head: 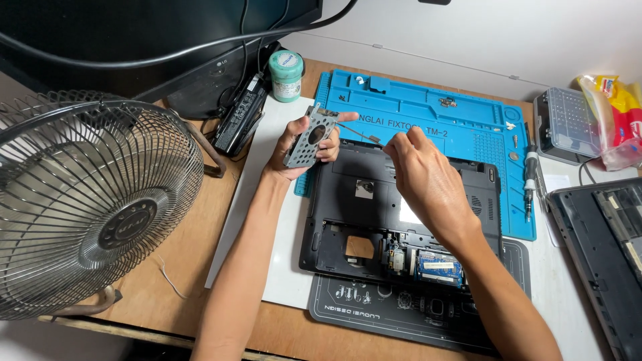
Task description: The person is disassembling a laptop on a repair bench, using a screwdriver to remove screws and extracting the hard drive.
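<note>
My left hand [294,150] holds a grey metal hard drive in its caddy [309,137], tilted upright above the top left corner of an opened black laptop base [348,200]. My right hand [418,170] pinches a thin screwdriver [358,130], whose tip meets the upper edge of the caddy. The laptop base lies bottom up, with a memory module [438,264] and inner parts exposed near its front edge.
A blue repair mat [435,110] with small screws lies behind the laptop, over a dark mat [374,311]. A metal fan [87,200] stands at left, with a green jar [286,75] and a monitor base behind. A screwdriver [529,184], a bit case [568,124] and another laptop part [602,247] sit at right.
</note>
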